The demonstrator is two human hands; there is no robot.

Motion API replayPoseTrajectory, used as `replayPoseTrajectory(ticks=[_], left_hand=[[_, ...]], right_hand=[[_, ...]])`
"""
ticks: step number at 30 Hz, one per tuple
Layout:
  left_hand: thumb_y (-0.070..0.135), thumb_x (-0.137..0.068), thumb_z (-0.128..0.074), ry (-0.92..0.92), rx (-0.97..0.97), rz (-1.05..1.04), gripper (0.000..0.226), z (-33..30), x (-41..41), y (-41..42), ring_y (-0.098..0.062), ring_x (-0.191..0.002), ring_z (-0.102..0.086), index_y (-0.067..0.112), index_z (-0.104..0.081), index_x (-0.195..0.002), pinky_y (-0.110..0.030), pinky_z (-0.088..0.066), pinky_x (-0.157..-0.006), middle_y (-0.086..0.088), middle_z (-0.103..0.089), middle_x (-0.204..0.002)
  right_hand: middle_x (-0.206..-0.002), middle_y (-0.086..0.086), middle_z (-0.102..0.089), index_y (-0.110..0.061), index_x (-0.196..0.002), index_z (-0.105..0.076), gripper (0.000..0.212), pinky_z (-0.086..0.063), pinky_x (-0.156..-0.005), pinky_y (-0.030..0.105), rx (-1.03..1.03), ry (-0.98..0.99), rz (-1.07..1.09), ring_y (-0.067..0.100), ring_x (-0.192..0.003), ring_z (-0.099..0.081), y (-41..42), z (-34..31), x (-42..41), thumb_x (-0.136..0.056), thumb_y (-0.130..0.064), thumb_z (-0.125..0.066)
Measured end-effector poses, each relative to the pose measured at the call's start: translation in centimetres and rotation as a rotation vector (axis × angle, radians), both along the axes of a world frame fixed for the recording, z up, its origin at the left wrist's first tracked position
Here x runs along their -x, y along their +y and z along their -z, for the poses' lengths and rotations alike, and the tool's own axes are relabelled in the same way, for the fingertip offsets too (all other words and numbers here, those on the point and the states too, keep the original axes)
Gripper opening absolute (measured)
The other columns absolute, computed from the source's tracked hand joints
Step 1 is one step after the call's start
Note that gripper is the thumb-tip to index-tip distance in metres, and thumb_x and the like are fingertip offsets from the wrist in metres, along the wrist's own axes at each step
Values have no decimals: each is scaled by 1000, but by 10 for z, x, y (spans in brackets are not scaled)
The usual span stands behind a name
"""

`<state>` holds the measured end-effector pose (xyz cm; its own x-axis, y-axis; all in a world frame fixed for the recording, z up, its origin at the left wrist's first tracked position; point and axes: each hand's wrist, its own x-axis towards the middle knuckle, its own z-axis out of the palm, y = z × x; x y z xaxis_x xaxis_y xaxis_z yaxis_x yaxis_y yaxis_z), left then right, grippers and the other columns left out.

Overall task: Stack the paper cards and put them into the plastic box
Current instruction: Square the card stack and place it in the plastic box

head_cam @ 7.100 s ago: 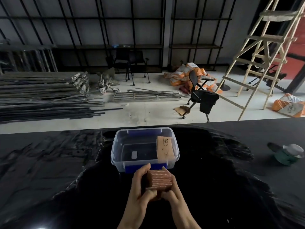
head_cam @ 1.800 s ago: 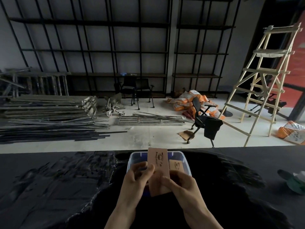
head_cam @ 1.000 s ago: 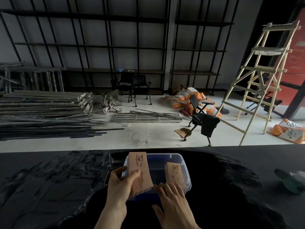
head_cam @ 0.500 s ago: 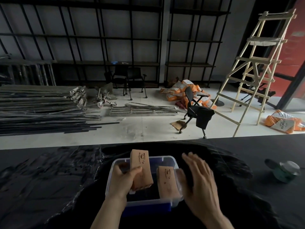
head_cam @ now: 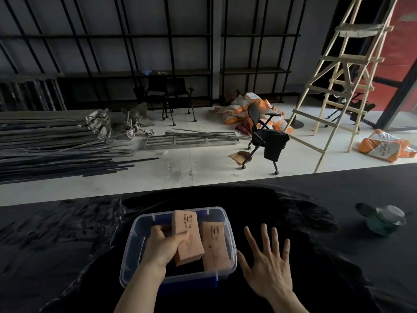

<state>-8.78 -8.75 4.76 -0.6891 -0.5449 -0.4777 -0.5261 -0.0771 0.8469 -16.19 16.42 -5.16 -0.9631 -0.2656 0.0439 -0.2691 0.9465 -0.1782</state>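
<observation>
Lowered into the plastic box point(head_cam: 222, 273) since a moment ago, the card stack point(head_cam: 187, 238) is gripped by the left hand point(head_cam: 163, 246), beside a stack point(head_cam: 215, 247) already placed; right hand point(head_cam: 267, 267) spread empty on the counter point(head_cam: 338, 256). Release is needed next

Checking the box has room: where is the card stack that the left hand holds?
In the head view, low and centre: the left hand holds the card stack over the plastic box, left of the stack already inside.
</observation>
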Motion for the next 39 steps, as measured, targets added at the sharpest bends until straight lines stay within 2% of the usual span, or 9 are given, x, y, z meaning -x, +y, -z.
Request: replayPoseTrajectory(ticks=[3, 7, 10, 13, 17, 19, 21, 24, 39], left_hand=[[21, -84, -81, -77, 7, 57, 46, 6, 5, -1, -28, -103, -69, 10, -59, -124, -38, -53, -76, -12, -76, -109], [19, -87, -78, -206, 23, 123, 46, 7, 10, 4, -31, -102, -70, 8, -55, -126, -55, -53, -102, -13, -76, -104], [23, -87, -78, -266, 61, 174, 64, 8, 13, 5, -32, -114, -67, 7, -47, -140, -55, -48, -109, -13, -73, -116], [30, -88, -77, -315, 150, 256, 77, 6, 16, 6, -31, -124, -62, 11, -36, -151, -49, -48, -107, -12, -66, -132], [50, -88, -67, -372, 435, 348, 70, 3, 15, 9, -32, -136, -52, 17, -49, -147, -42, -49, -107, -12, -45, -154], [54, -92, -61, -370, 500, 360, 72, 0, 14, 13, -32, -140, -48, 17, -43, -152, -41, -47, -109, -12, -40, -158], [50, -97, -58, -351, 474, 353, 65, 0, 15, 16, -28, -135, -54, 17, -42, -151, -40, -46, -106, -8, -51, -153], [48, -98, -57, -324, 456, 367, 48, 2, 17, 20, -21, -117, -62, 21, -59, -138, -37, -50, -98, 0, -66, -135], [51, -97, -57, -311, 405, 388, 50, 9, 17, 20, -22, -131, -57, 29, -56, -142, -38, -46, -101, 4, -62, -143]], right_hand=[[-167, 12, -21, -44, -156, -25, 81, -8, -121, 66, 11, 37, 8, 37, -155, -9, 0, 0, 1, -88, -85, -12], [-167, 13, -23, -43, -156, -27, 79, -10, -120, 66, 10, 25, 7, 37, -154, -10, 1, 2, 1, -89, -84, -17], [-165, 14, -27, -42, -155, -31, 78, -15, -119, 67, 18, 39, 4, 38, -153, -15, 1, 3, 2, -90, -83, -20], [-166, 14, -26, -41, -155, -31, 77, -14, -119, 68, 22, 39, -7, 38, -154, -14, 2, 4, 2, -90, -82, -23], [-165, 15, -28, -40, -155, -33, 78, -16, -118, 68, 29, 45, -6, 39, -153, -16, 1, 3, 2, -90, -82, -21], [-164, 15, -30, -40, -154, -35, 78, -17, -117, 69, 35, 41, -6, 39, -153, -18, 1, 2, 2, -90, -81, -21], [-163, 16, -31, -39, -154, -36, 78, -17, -117, 69, 39, 49, -6, 40, -152, -20, 1, 2, 2, -90, -81, -20], [-163, 16, -32, -38, -154, -37, 78, -17, -117, 69, 36, 44, -7, 40, -152, -21, 2, 2, 2, -90, -81, -22], [-162, 18, -34, -35, -153, -40, 76, -18, -117, 70, 31, 32, -16, 42, -151, -22, 2, 2, 4, -89, -77, -34]])
